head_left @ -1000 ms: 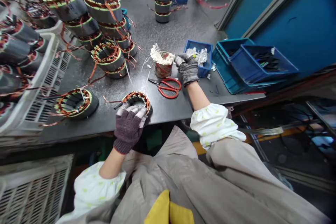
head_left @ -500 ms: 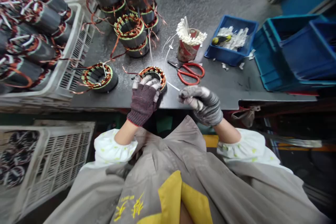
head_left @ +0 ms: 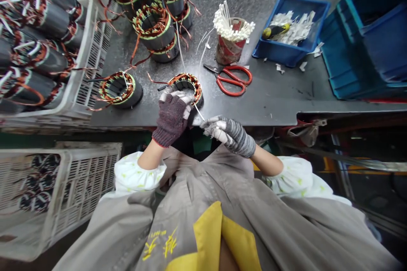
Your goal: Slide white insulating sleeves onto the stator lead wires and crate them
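A motor stator (head_left: 188,83) with copper windings lies flat at the table's near edge. My left hand (head_left: 171,114), in a dark knit glove, curls over its near rim and holds it. My right hand (head_left: 227,132), in a grey striped glove, is pinched on a thin white cable tie (head_left: 199,111) that points up toward the stator. A can full of white cable ties (head_left: 230,38) stands behind, with red-handled scissors (head_left: 233,80) lying in front of it.
Another stator (head_left: 119,89) lies to the left, and stacked stators (head_left: 155,29) stand behind. White crates (head_left: 82,76) of stators sit at the left, one more (head_left: 57,194) below the table. Blue bins (head_left: 291,53) stand at the right, one holding a yellow-handled tool (head_left: 275,31).
My right hand came back from the can of ties to the table's near edge, holding one tie, and moved left toward the stator. The camera tipped down. My left hand stayed on the stator.
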{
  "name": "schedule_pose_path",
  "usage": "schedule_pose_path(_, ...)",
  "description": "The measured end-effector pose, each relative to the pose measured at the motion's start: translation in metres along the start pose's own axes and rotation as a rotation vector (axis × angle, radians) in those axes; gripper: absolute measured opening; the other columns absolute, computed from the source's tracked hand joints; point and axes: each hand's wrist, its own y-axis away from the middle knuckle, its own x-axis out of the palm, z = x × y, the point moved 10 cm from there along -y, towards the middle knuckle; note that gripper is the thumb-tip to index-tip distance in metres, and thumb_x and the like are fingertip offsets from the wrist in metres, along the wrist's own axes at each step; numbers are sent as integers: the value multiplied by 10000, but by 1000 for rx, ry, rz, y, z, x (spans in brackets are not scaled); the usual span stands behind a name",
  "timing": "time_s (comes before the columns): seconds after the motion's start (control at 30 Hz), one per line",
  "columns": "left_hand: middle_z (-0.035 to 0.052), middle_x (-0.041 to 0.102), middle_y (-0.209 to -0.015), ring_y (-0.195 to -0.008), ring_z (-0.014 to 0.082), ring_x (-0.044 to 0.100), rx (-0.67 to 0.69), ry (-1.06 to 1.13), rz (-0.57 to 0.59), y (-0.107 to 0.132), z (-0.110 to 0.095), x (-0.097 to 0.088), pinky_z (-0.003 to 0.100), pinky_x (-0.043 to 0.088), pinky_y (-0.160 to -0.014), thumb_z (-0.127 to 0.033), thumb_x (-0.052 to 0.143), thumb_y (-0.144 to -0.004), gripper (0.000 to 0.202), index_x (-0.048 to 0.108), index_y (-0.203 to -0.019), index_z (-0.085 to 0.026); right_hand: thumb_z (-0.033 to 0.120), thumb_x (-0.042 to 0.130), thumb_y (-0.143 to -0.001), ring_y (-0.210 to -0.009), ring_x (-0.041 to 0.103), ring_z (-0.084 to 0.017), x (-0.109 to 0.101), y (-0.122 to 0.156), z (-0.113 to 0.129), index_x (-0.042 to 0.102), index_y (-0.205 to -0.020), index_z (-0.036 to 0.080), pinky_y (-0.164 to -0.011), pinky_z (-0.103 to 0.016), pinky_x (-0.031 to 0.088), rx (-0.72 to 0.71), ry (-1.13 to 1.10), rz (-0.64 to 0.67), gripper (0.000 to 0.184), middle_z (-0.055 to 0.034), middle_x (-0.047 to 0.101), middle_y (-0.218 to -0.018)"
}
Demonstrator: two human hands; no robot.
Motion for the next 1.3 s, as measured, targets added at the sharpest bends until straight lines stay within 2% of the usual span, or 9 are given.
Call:
schedule_pose_path(0.13,84,751,-1213,-1283,265,643,3,-15,-32,1,-2,-2,540,375,-1242,-297,459,-1052,282,641,-1260,-240,464,464,-1065,-1002,768,-212,-6,-12,0,759,-987,229,-950,-387,640,-6,82,-66,386,-106,802,-1109)
schedule_pose_path(0.27,85,746,-1210,-1293,264,641,9,9,-37,1,-3,-1,539,370,-1247,-291,478,-1049,257,634,-1249,-247,380,493,-1061,-937,774,-204,-16,-4,16,756,-953,228,-896,-366,649,-36,137,-111,323,-95,809,-1018)
schedule_pose_path(0.47,64,753,-1179,-1272,263,658,-26,5,-40,-1,0,0,541,360,-1261,-298,477,-1044,235,630,-1222,-284,383,488,-1064,-942,774,-202,-10,7,19,762,-957,233,-913,-369,652,-12,120,-57,330,-83,812,-1031)
schedule_pose_path(0.7,80,754,-1197,-1274,267,656,-1,8,-51,0,-3,-2,541,365,-1256,-296,469,-1046,241,636,-1212,-244,376,473,-1080,-945,767,-195,-10,4,22,764,-970,233,-923,-357,641,-35,114,-47,343,-85,803,-1039)
schedule_pose_path(0.87,81,757,-1183,-1268,269,654,-5,40,-61,0,-3,-2,551,368,-1247,-287,479,-1040,248,639,-1222,-234,379,456,-1087,-962,764,-191,-5,-8,20,752,-982,202,-917,-338,635,-113,185,-82,361,-94,795,-1018)
schedule_pose_path(1.0,85,750,-1193,-1270,270,651,-10,22,-59,0,-2,0,547,365,-1251,-291,483,-1040,243,642,-1216,-239,333,472,-1077,-915,773,-189,-12,-12,28,751,-963,196,-869,-327,643,-180,206,-149,331,-89,797,-986)
schedule_pose_path(1.13,88,746,-1192,-1291,276,639,-9,62,-53,0,-1,0,568,343,-1258,-300,493,-1043,243,643,-1222,-232,325,477,-1072,-878,770,-190,-17,-3,28,752,-931,197,-841,-331,646,-119,201,-127,334,-87,799,-966)
schedule_pose_path(1.3,73,762,-1168,-1243,263,668,53,-6,-117,1,-7,-5,537,398,-1219,-291,478,-1051,252,656,-1209,-207,347,457,-1076,-859,766,-190,-12,3,18,748,-933,195,-836,-335,643,-42,113,-82,358,-89,794,-943)
